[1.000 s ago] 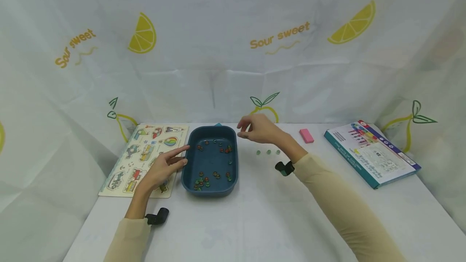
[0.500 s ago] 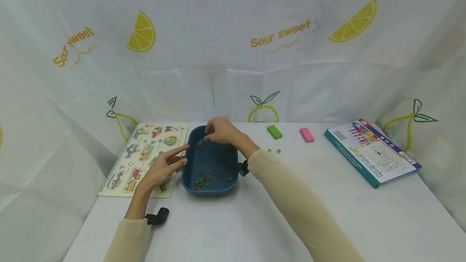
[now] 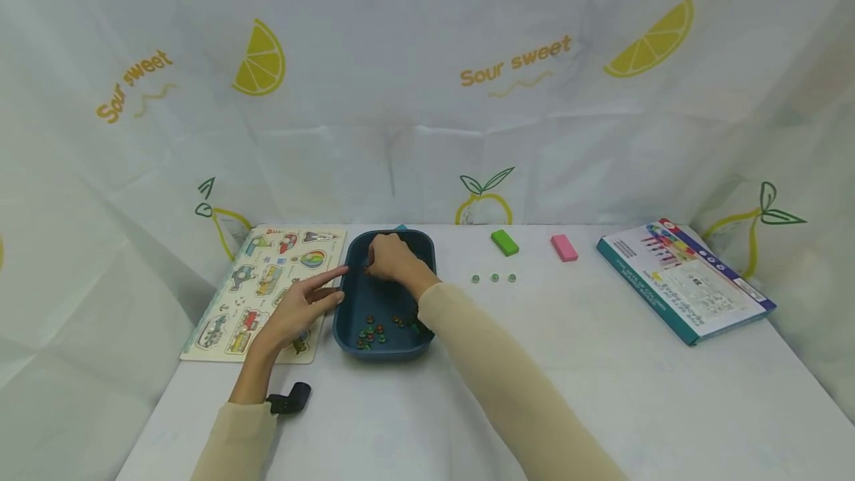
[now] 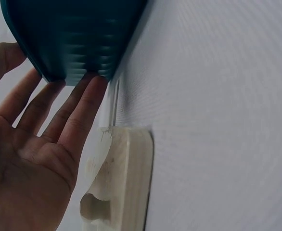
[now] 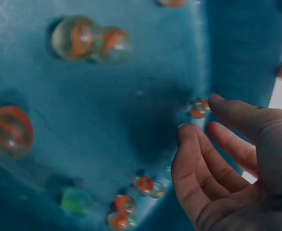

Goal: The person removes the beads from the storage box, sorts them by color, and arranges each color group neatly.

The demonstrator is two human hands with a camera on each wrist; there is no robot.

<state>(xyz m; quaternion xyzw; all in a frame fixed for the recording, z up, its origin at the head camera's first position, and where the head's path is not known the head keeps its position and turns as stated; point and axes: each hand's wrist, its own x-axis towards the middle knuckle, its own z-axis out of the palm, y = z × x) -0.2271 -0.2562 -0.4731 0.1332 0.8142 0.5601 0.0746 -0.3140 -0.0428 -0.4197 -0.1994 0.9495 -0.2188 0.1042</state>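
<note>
A deep blue plastic tray (image 3: 384,355) holds glass marbles (image 3: 370,334), several with orange swirls and others green. My left hand (image 3: 297,314) has its fingers extended against the tray's left side; the left wrist view shows the fingertips (image 4: 98,86) touching its outer wall. Inside the tray's far half is my right hand (image 3: 395,260), reaching down. Seen from the right wrist, thumb and forefinger are spread on either side of an orange-swirled marble (image 5: 198,110) near the tray wall, with a gap between the fingertips. The hand hides part of the tray floor in the head view.
A wooden picture puzzle board (image 3: 267,284) lies left of the tray, partly under the left forearm. On the table to the right are three greenish marbles (image 3: 495,277), a green block (image 3: 504,243), a pink block (image 3: 564,248) and a boxed set (image 3: 684,277).
My right hand has moved left from beyond the tray's right rim and down into the tray, uncovering the green block. The left hand stays at the tray's side.
</note>
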